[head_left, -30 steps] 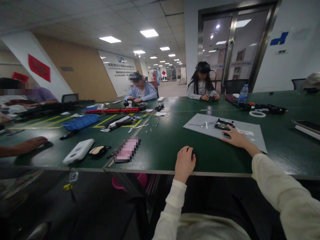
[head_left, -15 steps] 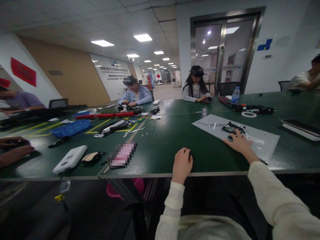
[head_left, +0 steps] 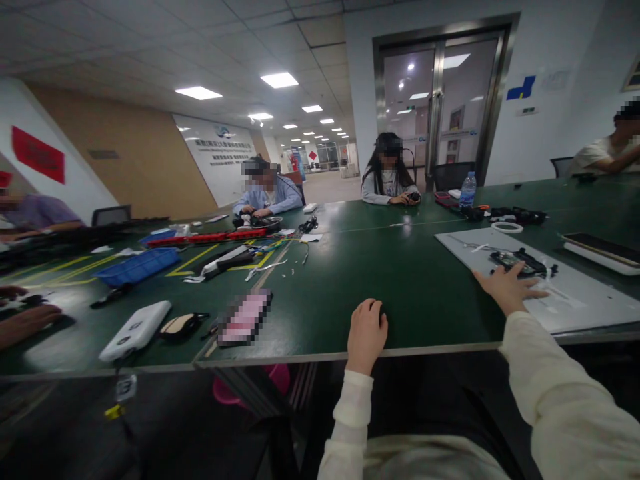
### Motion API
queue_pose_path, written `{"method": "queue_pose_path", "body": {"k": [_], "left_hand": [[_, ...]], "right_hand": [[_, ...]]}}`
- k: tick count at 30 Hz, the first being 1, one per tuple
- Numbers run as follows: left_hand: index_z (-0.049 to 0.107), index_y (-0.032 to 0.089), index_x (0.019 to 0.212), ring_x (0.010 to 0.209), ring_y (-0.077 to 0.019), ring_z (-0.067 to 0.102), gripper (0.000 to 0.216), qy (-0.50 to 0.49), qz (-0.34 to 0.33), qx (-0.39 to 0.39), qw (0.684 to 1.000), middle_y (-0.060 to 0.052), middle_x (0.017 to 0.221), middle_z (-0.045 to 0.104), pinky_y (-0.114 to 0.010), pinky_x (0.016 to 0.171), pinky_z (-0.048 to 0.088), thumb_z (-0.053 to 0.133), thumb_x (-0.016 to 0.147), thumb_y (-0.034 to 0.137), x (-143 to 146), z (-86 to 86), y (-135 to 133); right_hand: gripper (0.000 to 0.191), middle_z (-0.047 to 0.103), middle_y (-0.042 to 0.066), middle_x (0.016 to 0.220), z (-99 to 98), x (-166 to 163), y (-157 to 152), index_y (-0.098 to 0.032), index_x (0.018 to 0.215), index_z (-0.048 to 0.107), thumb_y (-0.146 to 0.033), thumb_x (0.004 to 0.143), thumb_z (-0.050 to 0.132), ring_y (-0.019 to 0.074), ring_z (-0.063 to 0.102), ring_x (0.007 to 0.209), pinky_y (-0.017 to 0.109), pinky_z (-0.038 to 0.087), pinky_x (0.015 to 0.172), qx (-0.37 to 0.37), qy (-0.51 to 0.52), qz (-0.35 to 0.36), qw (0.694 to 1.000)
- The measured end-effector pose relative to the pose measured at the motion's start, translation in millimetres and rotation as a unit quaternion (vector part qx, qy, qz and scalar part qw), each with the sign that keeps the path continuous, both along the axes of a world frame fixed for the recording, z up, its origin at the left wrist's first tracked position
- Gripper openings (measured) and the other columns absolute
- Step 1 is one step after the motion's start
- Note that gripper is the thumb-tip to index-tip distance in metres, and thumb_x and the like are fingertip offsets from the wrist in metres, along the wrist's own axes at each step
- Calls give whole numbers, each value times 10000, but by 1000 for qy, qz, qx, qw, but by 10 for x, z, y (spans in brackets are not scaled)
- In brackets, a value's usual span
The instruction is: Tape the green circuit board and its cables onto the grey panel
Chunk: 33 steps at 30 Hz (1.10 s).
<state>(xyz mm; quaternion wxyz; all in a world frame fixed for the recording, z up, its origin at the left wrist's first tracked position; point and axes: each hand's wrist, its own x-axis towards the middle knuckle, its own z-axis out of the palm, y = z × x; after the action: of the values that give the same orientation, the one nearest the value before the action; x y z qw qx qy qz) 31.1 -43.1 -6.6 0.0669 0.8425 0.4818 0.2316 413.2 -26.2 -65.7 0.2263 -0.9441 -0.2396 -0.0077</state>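
Observation:
My left hand rests near the table's front edge, its fingers curled down over a small dark object. Only a sliver of that object shows, so I cannot tell what it is. Farther right, my right hand lies with fingers spread over the left part of a light grey board. Its fingertips reach the near side of a black device with exposed inner parts. White strips lie on the board beside the device.
On the green table are a pink phone, a white power bank, a blue tray, a water bottle, a white ring and a dark-topped white slab. Co-workers sit across and to both sides.
The grey board, with the device on it, has slid right along with my right hand. My left hand has stayed in about the same place.

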Motion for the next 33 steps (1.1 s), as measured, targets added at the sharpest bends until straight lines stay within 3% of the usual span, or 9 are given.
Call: {"method": "queue_pose_path", "body": {"k": [7,19,24,28,33], "left_hand": [[517,200,1249,1245,-212,456,341,2,3,6,1000,-74,1329,500,-411,1052,396,415,930,267,6,-18,4],[531,186,1217,1209,-209,484,324,2,-2,33,999,-82,1278,531,-401,1045,394,398,929,254,12,-18,6],[531,191,1213,1211,-209,486,324,-1,-2,30,1000,-82,1285,526,-402,1044,396,388,931,257,6,-21,14],[522,192,1231,1229,-211,473,336,1,0,18,1000,-82,1310,512,-411,1048,395,388,931,263,-5,-25,11],[519,196,1239,1240,-213,464,341,-2,1,14,1000,-81,1327,501,-411,1047,398,384,936,271,-6,-28,-1]], "right_hand": [[899,7,205,1533,-33,34,22,-144,1353,473,-767,720,328,612,40,1276,816,-25,854,-15,-19,-5,1000],[806,8,194,1534,-13,10,-62,-225,1395,402,-716,765,295,588,105,1288,822,39,843,-5,-45,54,998],[876,-12,156,1540,20,214,-128,-288,1450,273,-768,720,330,571,118,1304,765,134,915,-11,34,90,995],[847,11,190,1522,55,453,-247,-261,1435,283,-737,738,357,514,274,1274,685,234,940,10,35,93,995],[740,66,226,1499,-24,570,-247,-217,1403,330,-653,806,318,514,174,1305,699,188,931,35,-16,54,998]]}}
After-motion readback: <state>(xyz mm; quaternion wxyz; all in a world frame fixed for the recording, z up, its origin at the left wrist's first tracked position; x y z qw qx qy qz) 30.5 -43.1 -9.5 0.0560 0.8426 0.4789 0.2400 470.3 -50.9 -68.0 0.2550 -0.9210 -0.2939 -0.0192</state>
